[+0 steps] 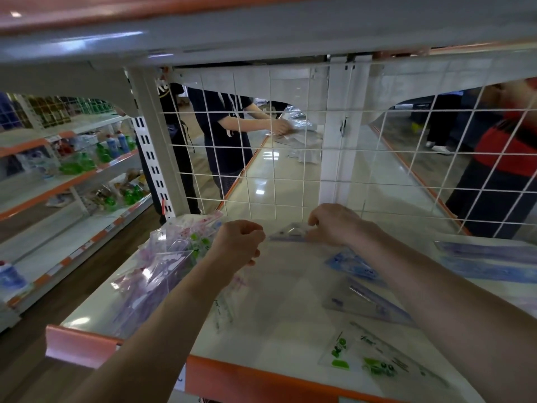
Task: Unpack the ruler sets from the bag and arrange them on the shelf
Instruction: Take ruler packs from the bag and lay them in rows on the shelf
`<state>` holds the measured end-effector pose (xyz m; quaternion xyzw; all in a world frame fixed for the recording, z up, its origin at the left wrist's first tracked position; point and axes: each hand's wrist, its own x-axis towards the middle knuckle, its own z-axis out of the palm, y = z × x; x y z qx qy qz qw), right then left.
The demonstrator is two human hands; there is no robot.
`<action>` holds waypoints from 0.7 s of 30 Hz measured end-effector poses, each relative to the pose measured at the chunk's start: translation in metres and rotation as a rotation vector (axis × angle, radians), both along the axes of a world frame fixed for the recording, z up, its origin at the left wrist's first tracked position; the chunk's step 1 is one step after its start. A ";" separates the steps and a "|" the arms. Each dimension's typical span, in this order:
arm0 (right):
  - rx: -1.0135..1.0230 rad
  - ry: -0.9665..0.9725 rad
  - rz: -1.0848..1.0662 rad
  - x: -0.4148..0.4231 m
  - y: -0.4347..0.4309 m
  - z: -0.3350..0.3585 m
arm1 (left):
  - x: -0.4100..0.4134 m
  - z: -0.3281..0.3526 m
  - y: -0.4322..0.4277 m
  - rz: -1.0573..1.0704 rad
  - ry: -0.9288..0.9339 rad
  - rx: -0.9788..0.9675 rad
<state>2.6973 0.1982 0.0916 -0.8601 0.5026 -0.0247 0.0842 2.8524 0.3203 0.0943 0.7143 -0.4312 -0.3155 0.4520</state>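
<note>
1. At the lower right of the frame, a green-printed ruler set (374,362) lies flat on the shelf (261,341), close to its orange front edge.
2. Just above it, right of centre, a purple-edged ruler set (374,303) and a blue ruler set (354,266) also lie flat on the shelf.
3. In the centre a clear bag (276,292) is spread over the shelf. Left of it sits a loose pile of ruler sets (165,263) in pink, purple and green.
4. The left hand (238,242) is clenched, and its grip appears to pinch the bag's upper left edge.
5. The right hand (334,225) has its fingers curled, with its grip grasping a triangular ruler set (287,231) low over the back of the shelf.
6. At the right edge lie long blue packs (488,257).
7. A white wire grid (290,158) closes off the back of the shelf. Through it, other people can be seen standing at another shelf.
</note>
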 end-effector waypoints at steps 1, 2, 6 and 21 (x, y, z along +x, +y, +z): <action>-0.016 -0.028 0.023 0.001 0.003 0.002 | -0.001 0.000 0.003 0.000 -0.002 0.002; -0.018 -0.053 0.041 0.003 0.006 0.004 | -0.002 -0.001 0.006 -0.001 0.000 0.006; 0.001 -0.134 0.141 0.021 0.017 0.010 | 0.000 -0.002 0.023 0.004 0.016 0.005; -0.081 -0.126 0.367 0.150 0.033 -0.004 | 0.060 0.020 0.094 0.175 0.014 -0.032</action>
